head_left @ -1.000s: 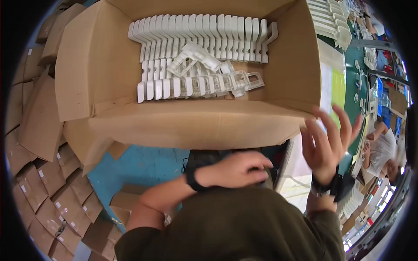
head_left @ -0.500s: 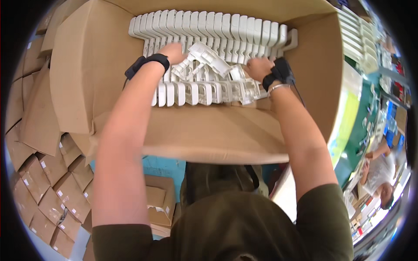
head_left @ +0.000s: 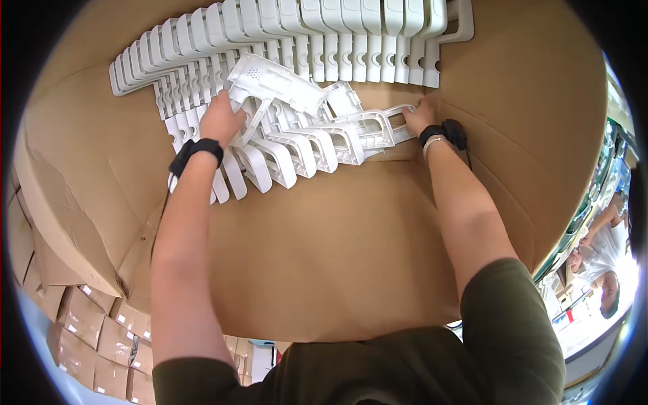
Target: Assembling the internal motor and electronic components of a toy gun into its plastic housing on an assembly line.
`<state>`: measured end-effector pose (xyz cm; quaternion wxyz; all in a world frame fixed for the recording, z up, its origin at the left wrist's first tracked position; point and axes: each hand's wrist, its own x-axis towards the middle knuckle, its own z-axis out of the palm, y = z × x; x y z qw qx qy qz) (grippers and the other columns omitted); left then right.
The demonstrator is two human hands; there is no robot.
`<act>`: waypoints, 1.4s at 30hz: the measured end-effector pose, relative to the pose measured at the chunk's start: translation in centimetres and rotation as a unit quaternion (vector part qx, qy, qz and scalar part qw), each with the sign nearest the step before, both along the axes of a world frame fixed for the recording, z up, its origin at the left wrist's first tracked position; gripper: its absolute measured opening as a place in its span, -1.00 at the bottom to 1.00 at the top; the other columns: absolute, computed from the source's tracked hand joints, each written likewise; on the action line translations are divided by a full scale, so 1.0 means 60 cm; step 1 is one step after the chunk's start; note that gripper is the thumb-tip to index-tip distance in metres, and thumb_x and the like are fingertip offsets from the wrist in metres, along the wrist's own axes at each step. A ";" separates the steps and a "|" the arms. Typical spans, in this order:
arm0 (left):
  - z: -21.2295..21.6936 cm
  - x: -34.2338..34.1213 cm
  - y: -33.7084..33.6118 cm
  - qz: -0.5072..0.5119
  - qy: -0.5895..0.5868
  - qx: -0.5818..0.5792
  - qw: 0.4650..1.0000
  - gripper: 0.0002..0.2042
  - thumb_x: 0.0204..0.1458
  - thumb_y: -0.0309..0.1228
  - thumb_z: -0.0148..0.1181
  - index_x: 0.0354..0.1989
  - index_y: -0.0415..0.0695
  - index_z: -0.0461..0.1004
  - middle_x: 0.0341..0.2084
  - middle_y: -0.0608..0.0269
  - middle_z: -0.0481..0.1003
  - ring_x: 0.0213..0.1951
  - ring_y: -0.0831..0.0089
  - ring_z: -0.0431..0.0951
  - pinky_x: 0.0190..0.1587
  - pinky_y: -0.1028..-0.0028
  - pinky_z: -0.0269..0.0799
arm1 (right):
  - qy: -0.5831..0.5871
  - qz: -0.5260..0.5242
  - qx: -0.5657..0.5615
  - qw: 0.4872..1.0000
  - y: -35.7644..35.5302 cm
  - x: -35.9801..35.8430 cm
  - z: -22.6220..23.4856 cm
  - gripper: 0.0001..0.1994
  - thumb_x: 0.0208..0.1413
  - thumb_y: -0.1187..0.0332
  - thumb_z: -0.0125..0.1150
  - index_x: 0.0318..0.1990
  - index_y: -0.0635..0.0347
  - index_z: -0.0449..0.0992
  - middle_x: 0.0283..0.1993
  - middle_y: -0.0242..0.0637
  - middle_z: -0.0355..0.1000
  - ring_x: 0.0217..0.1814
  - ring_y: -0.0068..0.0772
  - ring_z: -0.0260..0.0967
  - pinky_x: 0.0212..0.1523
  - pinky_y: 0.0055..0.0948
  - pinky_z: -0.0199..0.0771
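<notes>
Handling white parts [head_left: 255,169] in the cardboard box [head_left: 331,263] seems the current step; the right hand [head_left: 420,116] pinches the lower row's end frame [head_left: 397,110]; the left hand [head_left: 223,120] touches the tilted piece [head_left: 280,84], grip unclear; the next move calls for firm holds.

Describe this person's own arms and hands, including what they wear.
The left hand and right hand are ungloved. Each bears a black wrist strap with a dark box and thin cable; the right adds a pale bracelet. The sleeves are short, dark olive.
</notes>
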<state>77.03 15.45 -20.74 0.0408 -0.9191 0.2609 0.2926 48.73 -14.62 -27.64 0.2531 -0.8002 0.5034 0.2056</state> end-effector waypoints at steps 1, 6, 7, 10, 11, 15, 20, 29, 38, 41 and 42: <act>0.030 0.005 -0.004 -0.001 0.011 -0.035 0.999 -0.60 -0.20 -0.30 0.18 -0.24 -0.31 0.27 -0.32 -0.17 0.43 -0.26 -0.02 0.46 -0.20 0.18 0.39 | 0.023 0.012 -0.058 0.998 0.008 0.003 -0.004 -0.48 -0.10 0.18 0.17 0.00 0.33 0.31 -0.05 0.05 0.36 0.02 -0.04 0.31 0.05 -0.23 0.29; 0.169 0.005 -0.036 0.050 0.046 -0.064 0.996 -0.62 -0.20 -0.32 0.19 -0.25 -0.30 0.28 -0.37 -0.17 0.46 -0.28 -0.04 0.47 -0.23 0.21 0.39 | 0.080 0.042 0.090 0.992 0.016 -0.013 -0.001 -0.41 -0.12 0.14 0.25 0.01 0.40 0.28 -0.11 0.08 0.38 -0.06 -0.03 0.35 -0.10 -0.27 0.38; 0.184 0.005 -0.031 0.070 0.053 -0.070 0.994 -0.57 -0.20 -0.28 0.25 -0.21 -0.29 0.30 -0.40 -0.07 0.49 -0.33 0.07 0.51 -0.25 0.28 0.41 | 0.089 0.023 0.186 0.978 0.021 -0.002 0.014 -0.41 -0.10 0.15 0.25 0.01 0.41 0.28 -0.12 0.03 0.39 -0.06 -0.10 0.36 -0.11 -0.30 0.39; 0.195 -0.039 -0.062 0.204 0.184 -0.218 0.937 -0.56 -0.17 -0.30 0.29 -0.17 -0.29 0.32 -0.42 0.07 0.51 -0.38 0.31 0.53 -0.29 0.40 0.41 | 0.031 -0.099 0.361 0.927 0.051 -0.029 -0.005 -0.51 -0.03 0.19 0.22 -0.03 0.39 0.32 -0.16 -0.09 0.41 -0.12 -0.26 0.38 -0.16 -0.34 0.40; 0.218 -0.060 -0.078 0.262 0.248 -0.260 0.896 -0.59 -0.15 -0.35 0.30 -0.16 -0.29 0.33 -0.40 0.18 0.50 -0.38 0.50 0.49 -0.32 0.50 0.39 | -0.032 -0.187 0.437 0.879 0.082 -0.010 0.022 -0.55 0.00 0.21 0.19 -0.04 0.38 0.33 -0.16 -0.13 0.42 -0.15 -0.30 0.39 -0.17 -0.34 0.41; 0.281 -0.137 -0.117 0.330 0.306 -0.353 0.820 -0.70 -0.05 -0.43 0.21 -0.17 -0.29 0.34 -0.37 0.20 0.48 -0.38 0.49 0.49 -0.33 0.50 0.43 | -0.152 -0.374 0.525 0.750 0.187 0.066 0.165 -0.58 0.05 0.22 0.16 -0.02 0.35 0.34 -0.16 -0.21 0.42 -0.17 -0.36 0.39 -0.15 -0.36 0.41; 0.255 -0.185 -0.092 0.596 0.625 -0.278 0.422 -0.75 0.06 -0.39 0.02 -0.12 -0.25 0.33 -0.35 0.13 0.48 -0.31 0.34 0.53 -0.30 0.30 0.51 | -0.205 -0.360 0.593 0.691 0.289 0.092 0.227 -0.63 0.10 0.17 0.01 -0.09 0.29 0.41 -0.17 -0.21 0.45 -0.11 -0.27 0.39 -0.08 -0.34 0.37; 0.242 -0.278 -0.179 0.705 0.562 -0.203 0.383 -0.75 0.14 -0.23 -0.17 -0.24 -0.15 0.32 -0.45 0.18 0.41 -0.40 0.36 0.50 -0.39 0.39 0.52 | -0.159 0.023 0.528 0.834 0.318 0.044 0.206 -0.64 0.09 0.16 -0.01 -0.12 0.27 0.43 -0.17 -0.13 0.45 -0.09 -0.19 0.38 -0.06 -0.32 0.35; 0.132 -0.264 -0.115 0.668 0.563 -0.109 0.474 -0.73 0.13 -0.18 -0.24 -0.51 0.07 0.35 -0.74 0.47 0.35 -0.71 0.55 0.40 -0.70 0.58 0.36 | -0.114 0.331 0.464 0.814 0.292 -0.003 0.206 -0.65 0.06 0.15 -0.07 -0.19 0.23 0.46 -0.19 0.01 0.43 -0.11 -0.03 0.37 -0.05 -0.19 0.34; 0.143 -0.273 -0.133 0.661 0.543 -0.082 0.512 -0.74 0.12 -0.15 -0.23 -0.45 0.05 0.35 -0.67 0.44 0.38 -0.67 0.51 0.42 -0.66 0.55 0.37 | -0.023 0.131 0.502 0.855 0.182 -0.011 0.138 -0.57 0.07 0.06 -0.05 -0.08 0.23 0.37 -0.08 -0.07 0.39 -0.07 -0.10 0.35 -0.04 -0.20 0.33; 0.145 -0.280 -0.136 0.657 0.522 -0.070 0.538 -0.74 0.12 -0.13 -0.23 -0.41 0.04 0.35 -0.62 0.42 0.40 -0.63 0.49 0.44 -0.62 0.53 0.38 | 0.027 -0.096 0.501 0.859 0.151 -0.003 0.130 -0.53 0.08 0.01 -0.03 -0.03 0.23 0.32 -0.03 -0.15 0.37 -0.05 -0.15 0.33 -0.02 -0.21 0.31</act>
